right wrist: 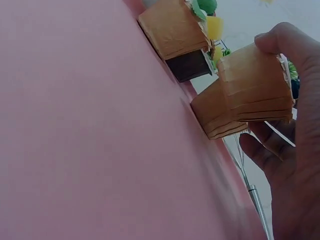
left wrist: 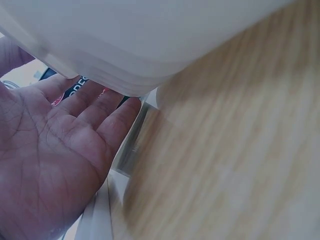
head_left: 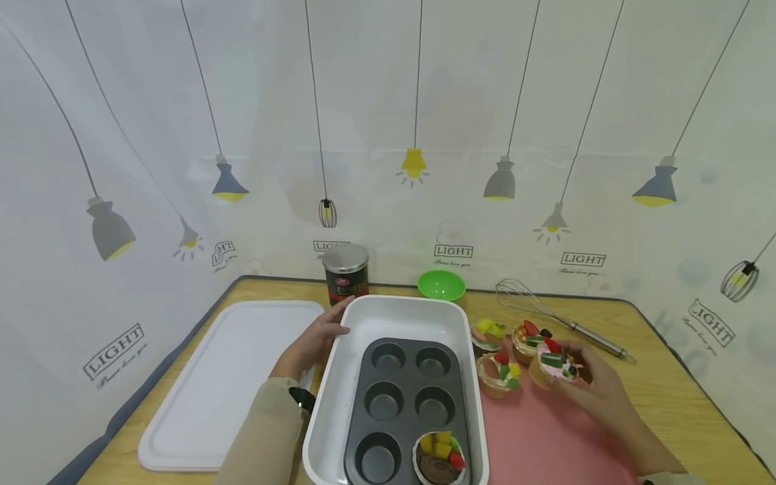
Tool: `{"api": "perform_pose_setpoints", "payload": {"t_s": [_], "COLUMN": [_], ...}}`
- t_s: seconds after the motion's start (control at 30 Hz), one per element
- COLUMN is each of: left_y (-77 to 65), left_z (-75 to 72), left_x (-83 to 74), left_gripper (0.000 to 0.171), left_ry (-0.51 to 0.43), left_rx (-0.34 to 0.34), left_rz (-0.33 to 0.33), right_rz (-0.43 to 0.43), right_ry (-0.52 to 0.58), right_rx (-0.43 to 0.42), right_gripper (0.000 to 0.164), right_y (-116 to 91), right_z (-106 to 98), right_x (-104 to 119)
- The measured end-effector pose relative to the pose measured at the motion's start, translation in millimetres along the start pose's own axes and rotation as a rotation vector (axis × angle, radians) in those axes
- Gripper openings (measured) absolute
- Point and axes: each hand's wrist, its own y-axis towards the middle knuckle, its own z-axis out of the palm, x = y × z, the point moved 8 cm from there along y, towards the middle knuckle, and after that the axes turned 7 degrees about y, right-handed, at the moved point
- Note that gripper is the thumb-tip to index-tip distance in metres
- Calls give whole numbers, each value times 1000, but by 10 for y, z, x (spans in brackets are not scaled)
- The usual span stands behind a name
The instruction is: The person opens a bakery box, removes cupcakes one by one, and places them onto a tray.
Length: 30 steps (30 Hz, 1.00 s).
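Note:
My right hand (head_left: 597, 384) pinches a cupcake (head_left: 553, 364) with pink frosting and fruit toppings; its tan paper cup (right wrist: 255, 85) shows between thumb and fingers in the right wrist view. It is raised beside another fruit-topped cupcake (head_left: 526, 337). Two more cupcakes, one with a red topping (head_left: 498, 374) and one with yellow pieces (head_left: 488, 333), stand by the tray. My left hand (head_left: 315, 343) holds the left rim of the white tray (head_left: 354, 350), its palm (left wrist: 55, 145) facing the tray's outer side. Inside lies a dark muffin tin (head_left: 409, 377); one chocolate cupcake (head_left: 439, 458) fills its front right cup.
A white lid (head_left: 224, 384) lies on the left of the wooden table. Behind the tray stand a dark can (head_left: 347, 273) and a green bowl (head_left: 441, 286). A whisk (head_left: 564, 320) lies at the back right, beyond a pink mat (head_left: 539, 438).

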Motion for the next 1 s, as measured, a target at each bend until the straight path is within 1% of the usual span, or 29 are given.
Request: {"api": "perform_pose_setpoints", "payload": {"t_s": [0.17, 0.27, 0.43, 0.6, 0.77, 0.83, 0.9, 1.0], "left_y": [-31, -30, 0, 5, 14, 19, 25, 31], "left_z": [-35, -46, -53, -56, -19, -12, -16, -10], "left_x": [36, 48, 57, 66, 26, 18, 24, 13], "left_gripper": [80, 79, 80, 79, 82, 82, 82, 81], "left_ry": [-14, -24, -16, -12, -41, -33, -33, -30], "left_rx": [-7, -3, -10, -9, 10, 12, 4, 15], "left_rz": [-2, -2, -9, -17, 3, 8, -2, 6], "right_rz": [41, 45, 36, 50, 69, 75, 77, 70], "right_ry": [5, 1, -28, -21, -18, -22, -18, -18], "right_rx": [24, 41, 49, 70, 79, 79, 83, 89], "right_gripper": [65, 68, 68, 69, 67, 66, 65, 64], "right_y": [-17, -21, -17, -36, -47, -45, -44, -37], "right_z": [36, 63, 70, 83, 70, 63, 60, 61], "right_x": [-121, -143, -128, -126, -128, -129, -127, -127]}}
